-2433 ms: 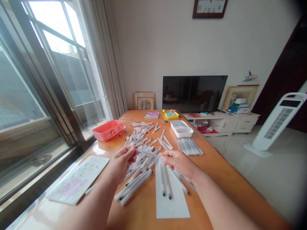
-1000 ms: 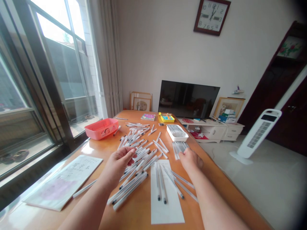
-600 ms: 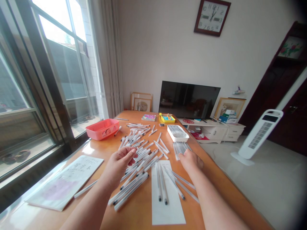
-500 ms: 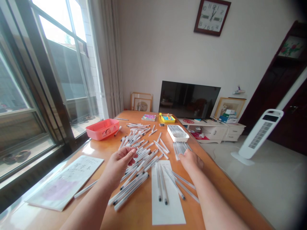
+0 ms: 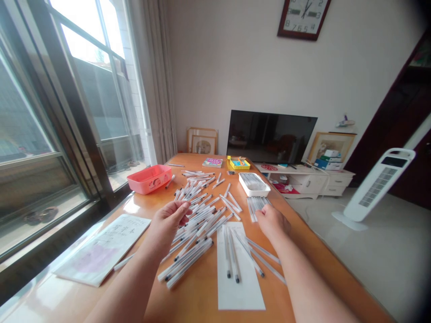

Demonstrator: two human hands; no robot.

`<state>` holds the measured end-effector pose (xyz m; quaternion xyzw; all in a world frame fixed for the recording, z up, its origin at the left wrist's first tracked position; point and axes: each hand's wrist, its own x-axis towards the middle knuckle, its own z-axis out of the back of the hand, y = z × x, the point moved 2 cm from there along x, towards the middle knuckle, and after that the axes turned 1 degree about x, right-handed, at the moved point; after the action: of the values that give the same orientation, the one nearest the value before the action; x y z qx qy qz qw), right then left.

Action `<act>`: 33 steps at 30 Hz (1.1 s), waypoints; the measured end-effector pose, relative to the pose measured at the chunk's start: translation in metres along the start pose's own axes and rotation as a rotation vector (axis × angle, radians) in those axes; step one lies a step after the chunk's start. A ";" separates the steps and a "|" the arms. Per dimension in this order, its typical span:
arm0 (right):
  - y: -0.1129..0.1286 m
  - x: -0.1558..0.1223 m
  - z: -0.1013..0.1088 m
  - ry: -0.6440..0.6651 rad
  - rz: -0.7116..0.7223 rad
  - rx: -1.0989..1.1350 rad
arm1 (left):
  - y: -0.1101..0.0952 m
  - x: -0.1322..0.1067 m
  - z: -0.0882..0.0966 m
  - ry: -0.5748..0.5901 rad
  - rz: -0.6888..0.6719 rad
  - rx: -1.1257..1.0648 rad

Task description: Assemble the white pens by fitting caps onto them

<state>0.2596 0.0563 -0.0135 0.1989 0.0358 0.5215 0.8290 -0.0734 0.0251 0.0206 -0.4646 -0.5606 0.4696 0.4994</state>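
Observation:
My left hand (image 5: pixel 172 214) hovers over a loose pile of clear-barrelled pens (image 5: pixel 198 220), many with black ends. Its thumb and forefinger meet in a pinch, and no object shows between them. Farther right, my right hand (image 5: pixel 273 220) has its fingers closed at the near end of a row of pens (image 5: pixel 255 207) laid side by side; it seems to grip one pen there, though the fingertips are partly hidden. Behind this row stands a white tray (image 5: pixel 260 194) filled with similar pens. Between my forearms, several pens lie across a white paper strip (image 5: pixel 239 294).
A pink basket (image 5: pixel 144 183) stands at the table's left edge, with a writing booklet (image 5: pixel 101 251) nearer me. Toward the back are a colourful booklet (image 5: pixel 212 163) and a yellow box (image 5: pixel 239 164). Past the right table edge (image 5: pixel 313 231) stands a white tower fan (image 5: pixel 377 188).
The view has shifted slightly, so the table contents appear a little farther right. Both hands keep nearly the same pose, the left over the pile, the right at the pen row.

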 end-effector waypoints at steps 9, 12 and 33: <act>0.009 -0.013 0.016 0.018 0.085 0.102 | 0.002 0.010 0.020 -0.186 -0.031 -0.068; 0.012 -0.020 0.022 0.014 0.122 0.146 | 0.004 0.011 0.023 -0.215 -0.034 -0.053; 0.026 -0.039 0.020 -0.018 0.315 0.237 | 0.038 0.018 -0.014 -0.013 -0.244 1.029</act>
<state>0.2255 0.0261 0.0082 0.3027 0.0579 0.6349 0.7084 -0.0591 0.0488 -0.0144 -0.0878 -0.3106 0.6255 0.7103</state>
